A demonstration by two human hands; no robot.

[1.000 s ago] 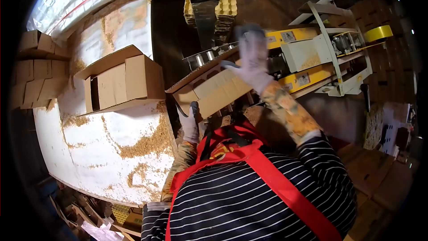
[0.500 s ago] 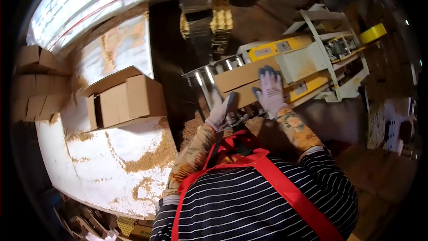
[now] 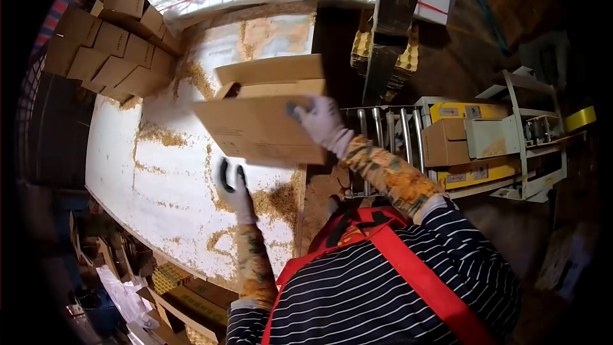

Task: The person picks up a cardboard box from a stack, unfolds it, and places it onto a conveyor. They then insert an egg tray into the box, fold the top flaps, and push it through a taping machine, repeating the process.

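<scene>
An open-topped cardboard box (image 3: 262,129) is tilted above the white table (image 3: 169,182), its back flap standing up. My right hand (image 3: 321,122), in a pale glove with dark fingertips, grips the box at its right side. Below the box's lower front edge, my left hand (image 3: 236,191) has thumb and fingers apart and holds nothing. A second cardboard box (image 3: 445,142) sits in the yellow and grey taping machine (image 3: 491,138), partly covered by the machine's plate.
Stacked cardboard boxes (image 3: 118,51) stand at the table's far left corner. Sawdust-like bits (image 3: 163,135) lie scattered on the tabletop. A roller conveyor (image 3: 391,131) leads into the machine. Yellow egg trays (image 3: 407,57) and a dark post (image 3: 397,0) stand behind it.
Both hands have left the closed box on the rollers, which now sits inside the machine. They have moved left to the open box, now tilted in my right hand. The view has swung left.
</scene>
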